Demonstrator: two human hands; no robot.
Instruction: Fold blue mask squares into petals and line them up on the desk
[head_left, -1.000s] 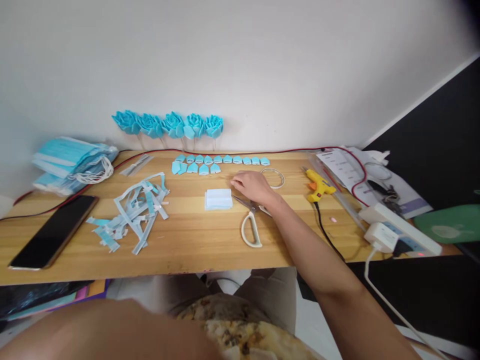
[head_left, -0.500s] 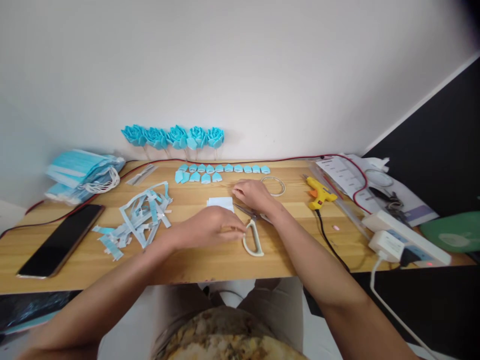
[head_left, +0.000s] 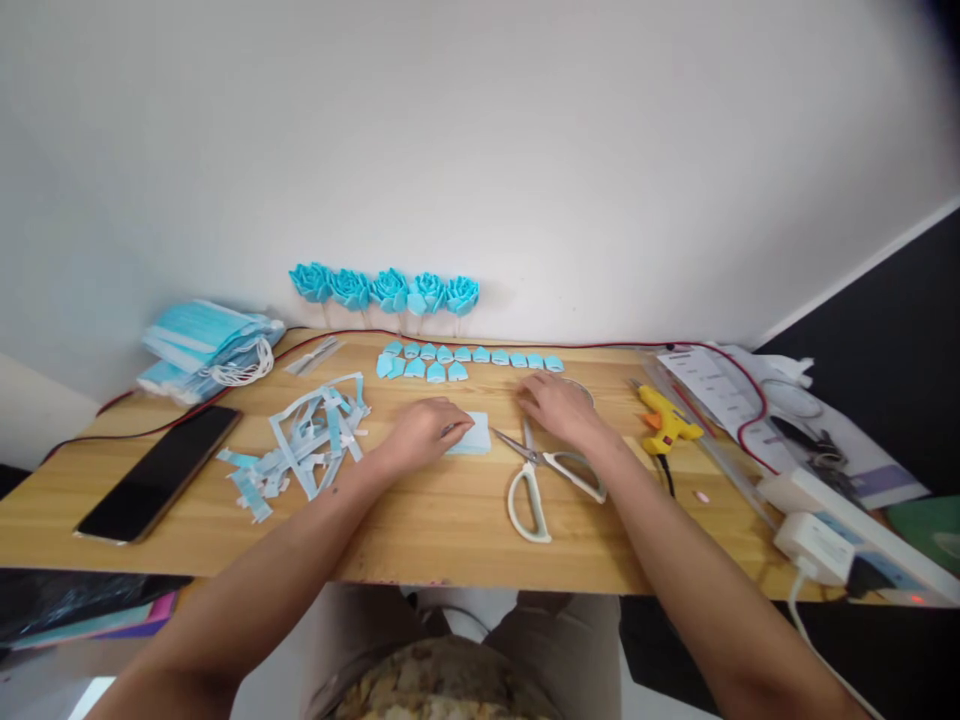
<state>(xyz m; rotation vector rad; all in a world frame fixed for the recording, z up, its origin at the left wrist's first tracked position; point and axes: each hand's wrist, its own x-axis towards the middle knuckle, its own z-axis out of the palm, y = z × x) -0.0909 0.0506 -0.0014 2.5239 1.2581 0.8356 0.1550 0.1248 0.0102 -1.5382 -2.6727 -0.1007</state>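
Where table spreads below, right hand and left hand both bend fingers — cannot tell whether gripping anything; scissors lie open near right hand — pale-blue square to their left, partly hidden by left hand.

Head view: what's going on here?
The left hand is at the pale blue sheets; the right hand is close to the open scissors on the table. Can't tell if either grips anything. Small folded blue pieces lie in rows behind, with five blue flowers by the wall.
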